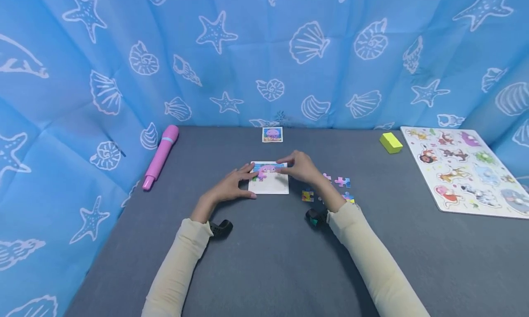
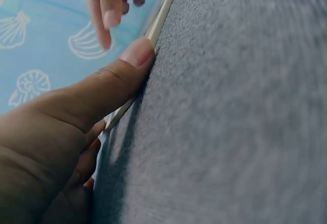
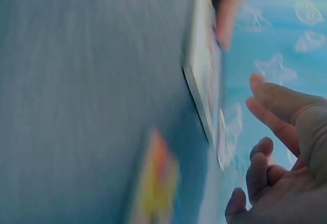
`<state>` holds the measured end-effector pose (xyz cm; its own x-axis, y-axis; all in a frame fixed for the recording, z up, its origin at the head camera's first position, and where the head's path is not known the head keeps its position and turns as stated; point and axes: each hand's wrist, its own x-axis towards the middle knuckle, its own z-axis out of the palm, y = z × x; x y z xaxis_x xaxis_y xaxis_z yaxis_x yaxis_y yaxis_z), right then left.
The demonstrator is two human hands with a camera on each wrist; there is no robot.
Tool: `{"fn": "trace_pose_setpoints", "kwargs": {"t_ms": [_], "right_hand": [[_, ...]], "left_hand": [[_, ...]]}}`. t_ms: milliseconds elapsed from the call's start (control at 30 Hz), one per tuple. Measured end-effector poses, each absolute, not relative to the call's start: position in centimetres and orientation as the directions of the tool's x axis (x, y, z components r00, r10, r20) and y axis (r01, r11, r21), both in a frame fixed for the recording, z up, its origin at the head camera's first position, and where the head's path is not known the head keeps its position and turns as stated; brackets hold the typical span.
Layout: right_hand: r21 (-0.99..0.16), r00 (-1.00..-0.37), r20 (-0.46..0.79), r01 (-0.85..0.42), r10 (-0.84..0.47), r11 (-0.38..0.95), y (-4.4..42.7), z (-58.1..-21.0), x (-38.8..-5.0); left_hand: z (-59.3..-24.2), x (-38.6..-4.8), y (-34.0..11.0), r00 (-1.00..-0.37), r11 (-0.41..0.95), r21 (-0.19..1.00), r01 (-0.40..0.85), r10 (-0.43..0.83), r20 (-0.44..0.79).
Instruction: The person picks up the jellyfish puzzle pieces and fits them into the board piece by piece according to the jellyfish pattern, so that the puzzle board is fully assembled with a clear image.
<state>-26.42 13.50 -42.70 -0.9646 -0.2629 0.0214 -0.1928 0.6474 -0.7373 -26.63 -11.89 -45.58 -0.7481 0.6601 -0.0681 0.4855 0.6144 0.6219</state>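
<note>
A white puzzle board (image 1: pixel 272 186) holds joined pink and blue pieces (image 1: pixel 268 168) along its upper part. My left hand (image 1: pixel 231 186) grips the board's left side, its thumb against the near edge, seen also in the left wrist view on the thin board edge (image 2: pixel 163 17). Over the board's upper right is my right hand (image 1: pixel 303 167), thumb and forefinger extended. In the right wrist view that hand (image 3: pixel 291 147) hovers off the board (image 3: pixel 202 65) with relaxed fingers and no piece visible in them.
Loose puzzle pieces (image 1: pixel 342 182) lie right of the board, partly under the right forearm. Behind it is a small picture card (image 1: pixel 272 134). A pink pen-shaped object (image 1: pixel 161 157) lies left; a yellow block (image 1: pixel 391 143) and an animal board (image 1: pixel 467 174) are at right.
</note>
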Motion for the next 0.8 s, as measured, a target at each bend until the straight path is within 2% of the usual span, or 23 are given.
{"fn": "trace_pose_setpoints", "kwargs": {"t_ms": [200,400,600,800], "right_hand": [[-0.791,-0.98,0.004,-0.124,-0.198,0.599,18.8,-41.8,-25.5],[-0.796,-0.985,-0.053,-0.058,-0.165,0.603,23.5,-42.2,-23.6],[-0.758,-0.972,-0.144,-0.013,-0.186,0.652,26.4,-42.8,-22.7],[-0.759,-0.951,-0.186,-0.021,-0.248,0.651,27.1,-43.3,-22.2]], "left_hand": [[-45.6,-26.5,-11.7,-0.742,0.605,0.62,0.5,0.669,-0.054],[-45.5,-26.4,-11.9,-0.735,0.604,0.614,0.508,0.676,-0.057],[-45.4,-26.4,-12.1,-0.736,0.606,0.606,0.515,0.675,-0.049],[-45.6,-26.4,-11.8,-0.735,0.61,0.601,0.516,0.676,-0.055]]}}
